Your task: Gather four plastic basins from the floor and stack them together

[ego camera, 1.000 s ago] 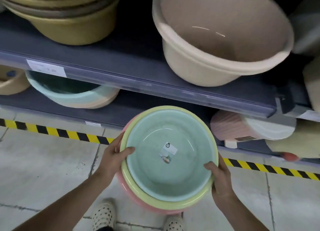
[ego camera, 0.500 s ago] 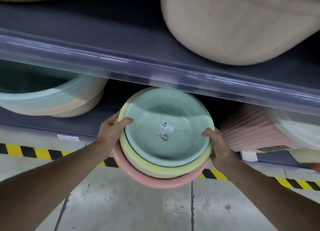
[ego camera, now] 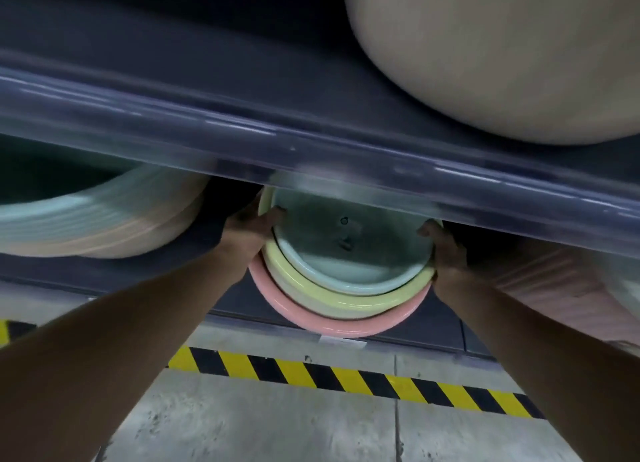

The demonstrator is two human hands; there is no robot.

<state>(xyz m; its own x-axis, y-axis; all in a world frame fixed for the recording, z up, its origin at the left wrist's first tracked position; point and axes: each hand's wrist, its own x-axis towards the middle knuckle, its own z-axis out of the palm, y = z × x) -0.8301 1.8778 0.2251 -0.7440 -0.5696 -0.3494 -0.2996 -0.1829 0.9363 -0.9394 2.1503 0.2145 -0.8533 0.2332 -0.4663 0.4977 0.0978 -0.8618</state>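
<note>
Your left hand (ego camera: 250, 228) grips the left rim of the stack of basins (ego camera: 332, 297), green nested in yellow nested in pink, at the mouth of the lower shelf (ego camera: 121, 274); your right hand (ego camera: 447, 251) grips its right rim.

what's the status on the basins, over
Left hand and right hand both grip the basin stack by its sides. Three rims show: green, yellow, pink. Upper shelf edge hides its far rim.
</note>
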